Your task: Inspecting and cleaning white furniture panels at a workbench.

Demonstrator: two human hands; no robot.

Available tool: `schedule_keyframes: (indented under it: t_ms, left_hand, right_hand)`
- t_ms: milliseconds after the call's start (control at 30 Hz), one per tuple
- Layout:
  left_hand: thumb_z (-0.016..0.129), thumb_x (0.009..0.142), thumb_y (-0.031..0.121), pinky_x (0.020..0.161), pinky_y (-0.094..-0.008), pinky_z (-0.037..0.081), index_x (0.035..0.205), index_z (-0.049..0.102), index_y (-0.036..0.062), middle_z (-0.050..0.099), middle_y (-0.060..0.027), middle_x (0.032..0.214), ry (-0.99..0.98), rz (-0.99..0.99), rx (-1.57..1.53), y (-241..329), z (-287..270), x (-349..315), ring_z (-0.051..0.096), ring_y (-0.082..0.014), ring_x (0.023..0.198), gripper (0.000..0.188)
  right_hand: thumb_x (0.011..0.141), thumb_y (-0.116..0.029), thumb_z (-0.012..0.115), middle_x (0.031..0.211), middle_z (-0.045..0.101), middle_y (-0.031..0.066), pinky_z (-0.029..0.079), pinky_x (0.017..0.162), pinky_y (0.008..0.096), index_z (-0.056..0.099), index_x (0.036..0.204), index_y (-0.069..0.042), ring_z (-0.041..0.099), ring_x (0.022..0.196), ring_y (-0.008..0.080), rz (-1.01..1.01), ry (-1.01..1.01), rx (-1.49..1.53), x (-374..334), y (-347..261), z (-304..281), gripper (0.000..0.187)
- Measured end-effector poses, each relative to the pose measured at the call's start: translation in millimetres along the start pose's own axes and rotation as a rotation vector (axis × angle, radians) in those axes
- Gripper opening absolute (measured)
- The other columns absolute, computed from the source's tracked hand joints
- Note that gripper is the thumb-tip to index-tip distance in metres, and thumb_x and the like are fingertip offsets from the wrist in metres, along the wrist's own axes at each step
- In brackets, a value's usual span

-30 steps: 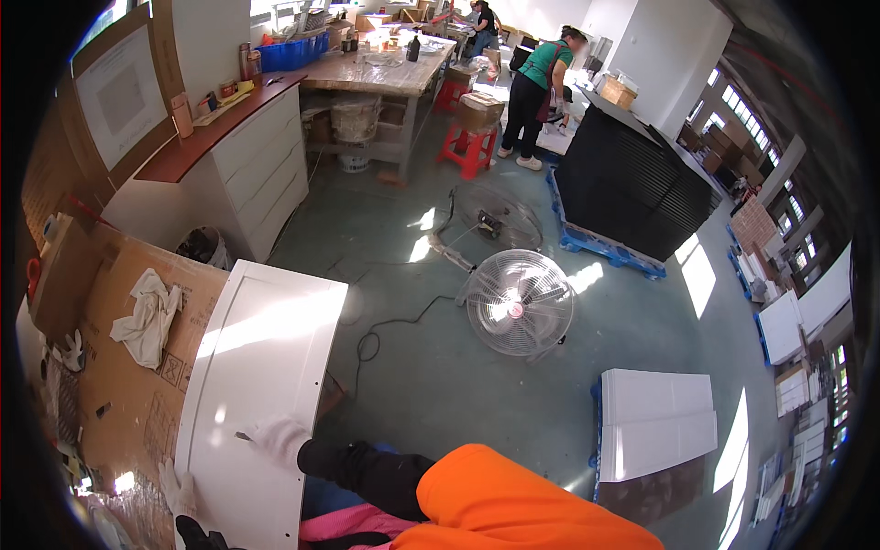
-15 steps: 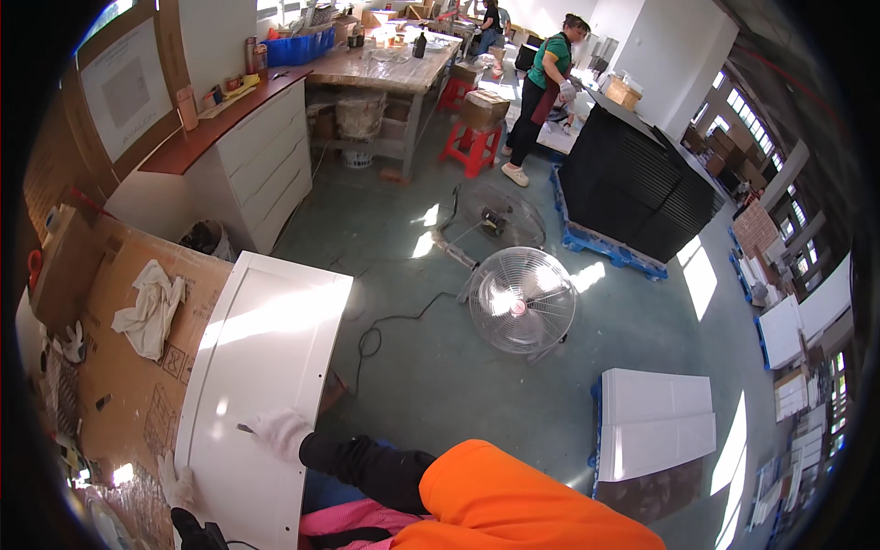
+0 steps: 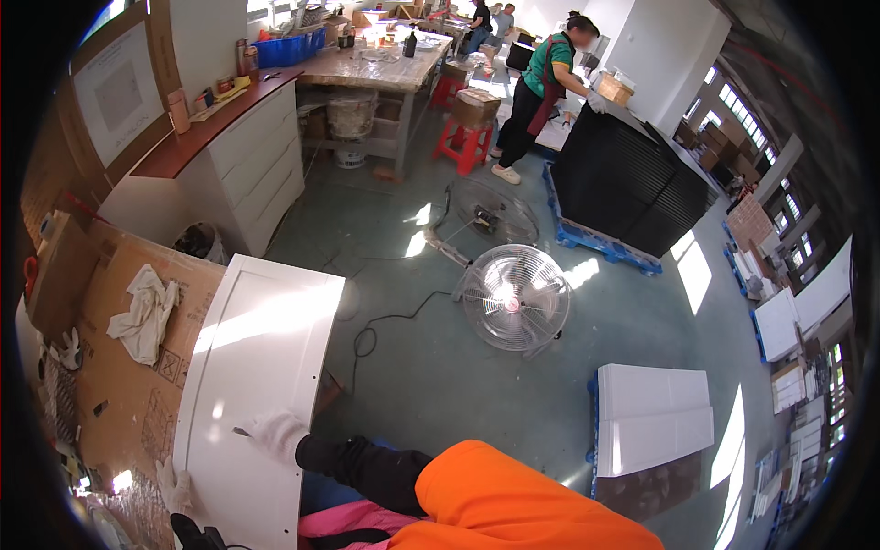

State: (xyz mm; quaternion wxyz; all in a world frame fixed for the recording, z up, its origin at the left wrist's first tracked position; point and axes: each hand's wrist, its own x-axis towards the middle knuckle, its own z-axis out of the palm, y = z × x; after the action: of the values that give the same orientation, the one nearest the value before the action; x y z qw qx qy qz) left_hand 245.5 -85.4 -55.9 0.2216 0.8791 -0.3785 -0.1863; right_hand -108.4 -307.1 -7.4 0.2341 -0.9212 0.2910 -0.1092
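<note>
A long white panel (image 3: 243, 367) with a raised border and small dark holes along its right edge lies on a cardboard-covered table (image 3: 137, 394). My right hand (image 3: 278, 434), in a white glove, is over the panel's lower part, closed around a small thin tool (image 3: 240, 431). Only the tool's dark tip sticks out to the left, so its exact kind cannot be made out. At the panel's left edge is my left hand (image 3: 174, 488), also white-gloved, its fingers extended and apart. It seems to touch the edge and holds nothing visible.
A crumpled white cloth (image 3: 144, 314) lies on the cardboard. Beyond the panel stand a floor fan (image 3: 513, 298) with a trailing cable and a white drawer cabinet (image 3: 261, 170). White panels (image 3: 653, 417) are stacked at right; a co-worker (image 3: 550, 87) stands by stacked black panels (image 3: 632, 188).
The co-worker has leaned toward the black stack, a gloved hand now at its top. My view has shifted slightly; my hands stay at nearly the same places on the panel.
</note>
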Motion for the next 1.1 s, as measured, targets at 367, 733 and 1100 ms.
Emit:
schedule_keyframes:
  t_ms: [367, 733, 1100]
  left_hand:
    - [0.064, 0.089, 0.027, 0.127, -0.0446, 0.020, 0.152, 0.050, 0.0064, 0.024, -0.0256, 0.168, 0.000, 0.010, 0.048, 2.9, -2.0, -0.3, 0.024, -0.0387, 0.155, 0.068]
    - [0.056, 0.103, 0.047, 0.125, -0.0431, 0.024, 0.155, 0.046, 0.0056, 0.026, -0.0282, 0.166, -0.118, 0.019, 0.293, 23.0, -16.2, -6.3, 0.027, -0.0393, 0.154, 0.067]
    - [0.057, 0.102, 0.047, 0.126, -0.0454, 0.023, 0.153, 0.049, 0.0058, 0.032, -0.0301, 0.163, -0.025, 0.079, 0.254, 50.0, -11.3, -22.3, 0.029, -0.0419, 0.152, 0.066]
  right_hand:
    - [0.095, -0.020, 0.058, 0.089, 0.072, 0.0110, 0.057, 0.067, 0.0465, 0.064, 0.108, -0.009, 0.073, 0.081, 0.0333, 0.002, 0.053, 0.069, -1.2, -1.0, -1.0, 0.019]
    - [0.093, -0.027, 0.063, 0.093, 0.072, 0.0146, 0.056, 0.067, 0.0482, 0.068, 0.105, -0.007, 0.073, 0.084, 0.0352, 0.038, -0.180, 0.041, 1.6, -8.1, -11.6, 0.024]
    - [0.093, -0.022, 0.061, 0.094, 0.075, 0.0130, 0.058, 0.067, 0.0451, 0.070, 0.103, -0.009, 0.075, 0.082, 0.0332, 0.048, -0.005, 0.063, -7.9, -8.0, -19.2, 0.018]
